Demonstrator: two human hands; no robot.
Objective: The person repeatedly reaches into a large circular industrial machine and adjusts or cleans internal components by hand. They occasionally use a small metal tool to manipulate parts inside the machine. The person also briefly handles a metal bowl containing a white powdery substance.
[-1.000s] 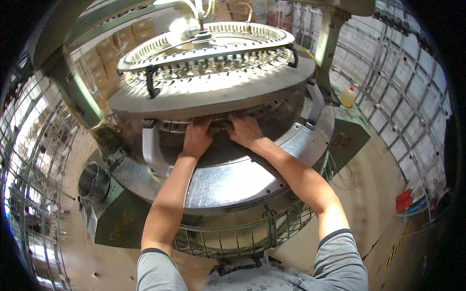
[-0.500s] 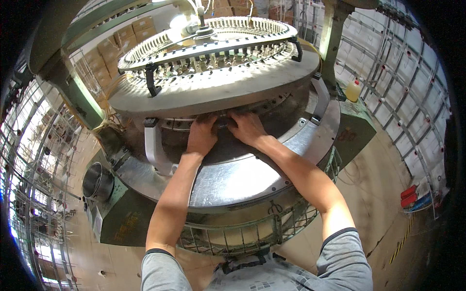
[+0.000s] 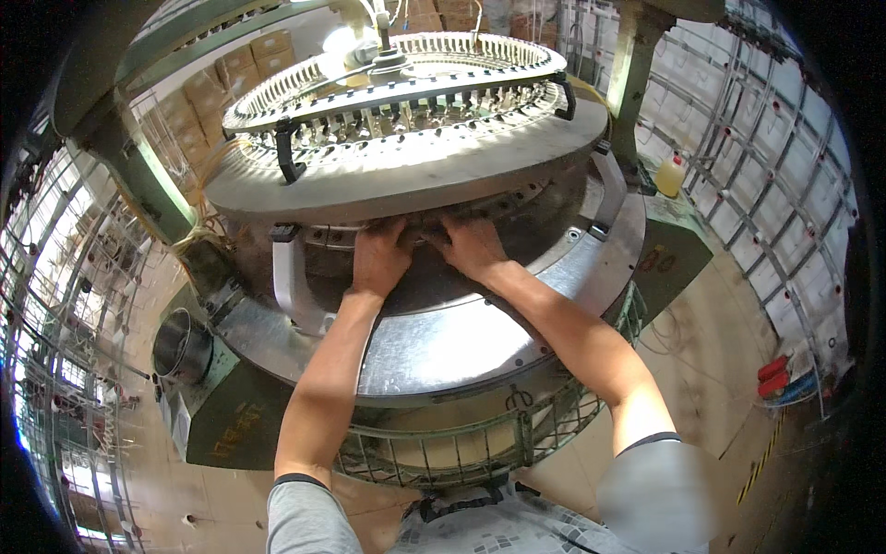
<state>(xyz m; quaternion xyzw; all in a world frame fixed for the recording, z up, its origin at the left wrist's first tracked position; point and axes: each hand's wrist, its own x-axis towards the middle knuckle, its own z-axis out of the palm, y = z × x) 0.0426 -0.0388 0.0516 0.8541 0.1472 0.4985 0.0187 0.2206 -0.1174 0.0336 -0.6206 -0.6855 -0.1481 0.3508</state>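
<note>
Both my hands reach under the broad metal disc (image 3: pixel 406 189) of a circular knitting machine. My left hand (image 3: pixel 382 260) is at the ring of metal segments (image 3: pixel 330 237) below the disc, its fingers bent and the tips in shadow. Just to its right, my right hand (image 3: pixel 473 249) curls its fingers toward the same spot, thumb side facing the left. Whatever lies between the fingertips is too dark and small to make out. A polished lower ring plate (image 3: pixel 434 346) slopes beneath my forearms, and grey upright brackets (image 3: pixel 293 277) join it to the disc.
A toothed upper ring (image 3: pixel 397 92) tops the machine. Green posts (image 3: pixel 152 185) flank it, and a barred guard (image 3: pixel 443 457) curves along its front. A dark metal pot (image 3: pixel 182 345) hangs at the left; a yellow bottle (image 3: pixel 670 174) stands on the right housing. Pipe racks (image 3: pixel 738 185) rise at the sides.
My hands have shifted very slightly at the same place under the disc, the thumbs and fingers moving a little. The whole view has drifted slightly left.
</note>
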